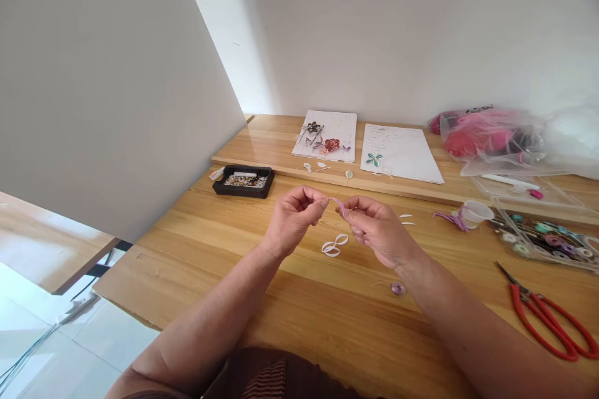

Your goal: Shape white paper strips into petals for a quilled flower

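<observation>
Gripping curved purple strip [341, 206] with left hand [296, 213] and right hand [380, 229] | held above tabletop [206, 243] | close to white leaf-shaped loops [332, 254]

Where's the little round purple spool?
In the head view, the little round purple spool lies on the brown wooden table, below the right hand and just left of the right forearm.
</observation>
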`<control>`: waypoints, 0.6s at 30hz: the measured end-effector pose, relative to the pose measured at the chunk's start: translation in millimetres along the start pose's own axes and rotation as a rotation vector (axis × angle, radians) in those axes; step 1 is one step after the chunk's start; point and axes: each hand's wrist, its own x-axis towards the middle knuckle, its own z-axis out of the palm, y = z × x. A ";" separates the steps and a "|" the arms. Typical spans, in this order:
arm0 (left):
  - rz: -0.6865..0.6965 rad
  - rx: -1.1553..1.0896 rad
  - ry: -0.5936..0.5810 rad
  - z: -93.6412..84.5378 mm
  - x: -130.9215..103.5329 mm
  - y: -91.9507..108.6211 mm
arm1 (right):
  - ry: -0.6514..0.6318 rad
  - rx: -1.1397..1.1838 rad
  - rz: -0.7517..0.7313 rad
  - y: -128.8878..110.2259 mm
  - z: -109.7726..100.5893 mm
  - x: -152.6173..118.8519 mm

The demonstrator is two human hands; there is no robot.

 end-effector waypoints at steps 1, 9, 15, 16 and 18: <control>-0.015 -0.016 0.015 -0.1 0.4 -1.2 | -0.008 0.009 0.010 -0.1 1.5 -1.4; -0.098 -0.100 0.018 1.1 -0.1 -4.1 | -0.054 -0.029 0.038 -1.5 11.9 -6.2; -0.111 -0.069 -0.016 -0.5 -0.3 -6.4 | -0.071 -0.133 -0.041 4.5 9.9 -4.2; -0.104 -0.054 -0.015 -0.7 -0.2 -6.1 | -0.064 -0.155 -0.054 5.9 9.1 -3.4; -0.083 -0.039 -0.008 -1.0 -0.2 -5.1 | -0.038 -0.178 -0.063 8.3 7.3 -1.4</control>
